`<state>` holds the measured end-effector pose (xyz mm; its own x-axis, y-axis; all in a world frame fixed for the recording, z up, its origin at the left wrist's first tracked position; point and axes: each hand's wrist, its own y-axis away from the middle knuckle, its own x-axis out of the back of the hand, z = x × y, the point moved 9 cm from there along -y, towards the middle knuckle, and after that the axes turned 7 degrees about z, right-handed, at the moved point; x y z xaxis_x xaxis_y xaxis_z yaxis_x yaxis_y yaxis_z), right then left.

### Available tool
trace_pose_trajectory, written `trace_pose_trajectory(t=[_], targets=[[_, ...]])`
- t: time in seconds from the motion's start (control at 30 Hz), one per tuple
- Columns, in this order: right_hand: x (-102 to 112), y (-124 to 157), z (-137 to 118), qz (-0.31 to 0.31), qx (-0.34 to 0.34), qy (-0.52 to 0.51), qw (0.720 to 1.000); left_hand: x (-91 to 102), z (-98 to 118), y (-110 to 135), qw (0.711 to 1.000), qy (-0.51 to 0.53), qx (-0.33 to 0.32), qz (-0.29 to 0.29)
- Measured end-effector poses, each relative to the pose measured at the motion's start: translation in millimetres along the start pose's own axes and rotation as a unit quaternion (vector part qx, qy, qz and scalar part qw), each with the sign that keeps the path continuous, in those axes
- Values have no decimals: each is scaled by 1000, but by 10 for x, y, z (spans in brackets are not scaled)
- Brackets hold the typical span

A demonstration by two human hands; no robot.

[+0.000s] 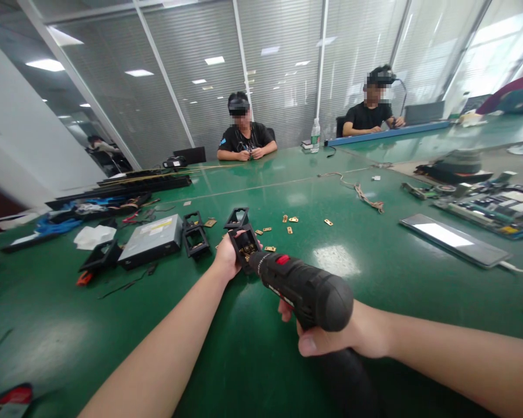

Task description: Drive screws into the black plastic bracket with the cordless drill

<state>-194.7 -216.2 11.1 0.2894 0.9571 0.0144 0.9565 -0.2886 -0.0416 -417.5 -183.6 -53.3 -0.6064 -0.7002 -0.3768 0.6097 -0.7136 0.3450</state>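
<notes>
My left hand [227, 255] is closed around a small black square frame part [246, 246] with brass pieces inside it, held just above the green table [253, 360]. My right hand [331, 337] grips a black electric screwdriver [307, 288] with a red switch. Its tip points into the held frame. Several small brass plates [290, 219] lie scattered on the table just beyond the hands. Another black frame [237, 217] stands behind the held one.
To the left lie a grey optical drive [151, 239], two more black frames [195, 241], white paper and black strips. At right sit a tablet [454, 239] and circuit boards [492, 206]. Two people sit across the table; a water bottle [315, 134] stands between them.
</notes>
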Motion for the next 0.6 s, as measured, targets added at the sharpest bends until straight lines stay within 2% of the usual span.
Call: trace_pose_trajectory(t=[0.13,0.23,0.33,0.43,0.5,0.6], targets=[[109,112,-158,111,13,113,987,12,-4,-10,1000,6,2,-4],[51,220,-166,136,-25,140,980,22,-12,-9,1000,12,6,0],[-50,285,-37,119,-100,94,983,21,-18,-3,1000,12,9,2],[-193,328,192,42,-210,4,977,18,-23,-3,1000,14,12,4],[-224,330,259,10,-235,-51,970,15,-16,-6,1000,14,8,3],[-176,345,362,-12,-268,-38,963,5,-10,-6,1000,11,2,0]])
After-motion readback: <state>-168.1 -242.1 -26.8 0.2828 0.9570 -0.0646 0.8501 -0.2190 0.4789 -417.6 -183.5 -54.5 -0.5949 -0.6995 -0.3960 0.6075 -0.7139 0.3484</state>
